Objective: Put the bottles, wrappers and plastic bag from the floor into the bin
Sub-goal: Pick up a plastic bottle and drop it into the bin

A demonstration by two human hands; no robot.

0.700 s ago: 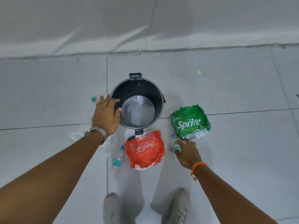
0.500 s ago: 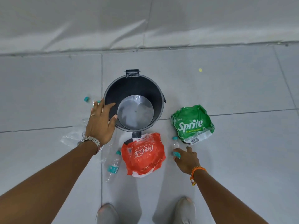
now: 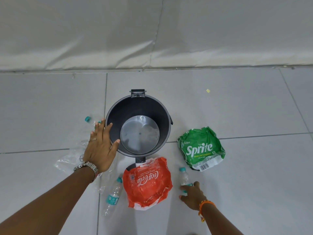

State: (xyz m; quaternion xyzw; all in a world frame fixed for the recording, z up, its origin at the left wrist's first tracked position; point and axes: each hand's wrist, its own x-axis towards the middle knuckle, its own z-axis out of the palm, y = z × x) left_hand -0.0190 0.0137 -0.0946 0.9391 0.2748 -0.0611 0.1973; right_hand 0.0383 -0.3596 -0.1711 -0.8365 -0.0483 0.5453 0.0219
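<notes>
A dark round bin (image 3: 152, 107) stands open and empty on the tiled floor. My left hand (image 3: 100, 150) hovers open with spread fingers at its left rim. My right hand (image 3: 193, 195) is curled around the lower end of a small clear bottle (image 3: 183, 176) with a teal cap, which lies on the floor. Between my arms lies a red Coca-Cola wrapper (image 3: 147, 184), with a second bottle (image 3: 112, 195) to its left. A green Sprite wrapper (image 3: 201, 148) lies right of the bin. A clear plastic bag (image 3: 71, 160) and another teal-capped bottle (image 3: 88, 119) are partly hidden under my left hand.
The bin's pedal (image 3: 140, 159) points toward me and touches the red wrapper; its hinge (image 3: 138, 93) is on the far side. A white sheet-covered wall (image 3: 152, 39) runs behind. A tiny yellow scrap (image 3: 208, 90) lies far right of the bin.
My right hand has reached the small bottle and its fingers have wrapped around it. My left hand has stayed open beside the bin's left rim. My feet have left the view.
</notes>
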